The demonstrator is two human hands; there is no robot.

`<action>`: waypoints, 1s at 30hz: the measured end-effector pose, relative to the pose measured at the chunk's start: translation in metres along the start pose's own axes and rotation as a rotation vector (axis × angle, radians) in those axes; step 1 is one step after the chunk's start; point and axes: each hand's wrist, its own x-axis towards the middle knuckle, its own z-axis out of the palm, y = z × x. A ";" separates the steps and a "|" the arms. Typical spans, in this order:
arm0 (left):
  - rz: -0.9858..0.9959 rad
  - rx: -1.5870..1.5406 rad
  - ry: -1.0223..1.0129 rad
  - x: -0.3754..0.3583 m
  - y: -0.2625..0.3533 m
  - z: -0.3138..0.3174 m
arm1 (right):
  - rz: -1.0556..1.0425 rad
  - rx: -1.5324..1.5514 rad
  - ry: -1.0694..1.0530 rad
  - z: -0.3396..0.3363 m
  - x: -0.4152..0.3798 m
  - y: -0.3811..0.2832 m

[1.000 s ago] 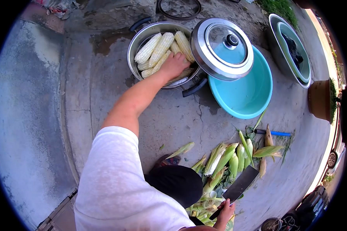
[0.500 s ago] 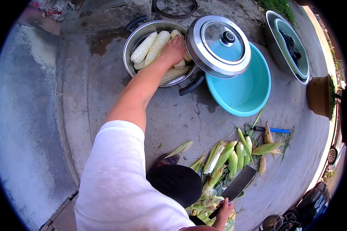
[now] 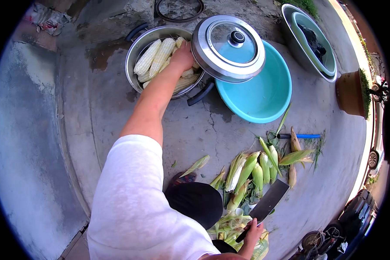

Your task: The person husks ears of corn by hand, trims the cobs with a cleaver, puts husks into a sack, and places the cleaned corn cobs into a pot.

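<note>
My left hand [image 3: 183, 59] reaches down into a steel pot [image 3: 131, 71] among husked corn cobs [image 3: 161, 57]; its fingers are hidden between the cobs and the lid. A steel lid with a glass centre [image 3: 205, 60] leans over the pot's right side and the turquoise basin. Lower right, my right hand [image 3: 252, 234] is closed around the handle of a cleaver [image 3: 269, 200], its broad dark blade pointing up and to the right. Beyond the blade lie several ears of corn in green husks [image 3: 258, 175].
A turquoise basin [image 3: 273, 102] stands right of the pot. Nested tubs [image 3: 286, 30] and a flower pot [image 3: 349, 93] are farther right. Loose husks [image 3: 198, 165] and a blue-handled tool [image 3: 305, 136] lie on the concrete. Behind lies a black ring [image 3: 180, 19].
The view has shifted, so the pot, basin and corn appear farther left. My left hand has moved deeper beside the lid, its fingers now less visible. The cleaver stays in my right hand.
</note>
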 end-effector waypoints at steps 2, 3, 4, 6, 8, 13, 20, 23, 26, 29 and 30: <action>0.025 0.015 -0.043 -0.009 -0.006 -0.004 | -0.007 0.017 -0.002 0.001 0.000 0.005; 0.032 -0.073 -0.004 -0.018 -0.006 -0.012 | -0.027 0.024 -0.002 0.001 -0.002 0.008; 0.029 -0.078 0.030 -0.028 -0.007 -0.018 | -0.038 0.031 0.003 0.002 -0.006 0.010; 0.016 -0.140 0.100 -0.048 -0.009 -0.032 | -0.057 0.054 -0.026 0.005 -0.009 0.012; -0.027 -0.453 0.236 -0.075 -0.001 -0.057 | -0.039 0.049 -0.026 0.008 -0.011 0.012; 0.156 -0.727 0.170 -0.154 0.051 -0.100 | -0.104 0.072 -0.009 0.020 -0.006 0.011; -0.089 -1.238 -0.369 -0.248 0.140 -0.046 | -0.556 -0.260 -0.051 0.068 0.069 -0.069; -0.118 -1.305 -0.544 -0.285 0.154 -0.036 | -0.752 -0.264 -0.070 0.107 0.121 -0.122; -0.163 -1.343 -0.620 -0.312 0.148 -0.032 | -0.794 -0.232 -0.080 0.154 0.166 -0.171; -0.310 -1.320 -0.708 -0.329 0.131 -0.031 | -0.870 -0.272 -0.023 0.198 0.216 -0.200; -0.357 -1.324 -0.702 -0.333 0.124 -0.029 | -0.850 -0.306 -0.005 0.210 0.226 -0.209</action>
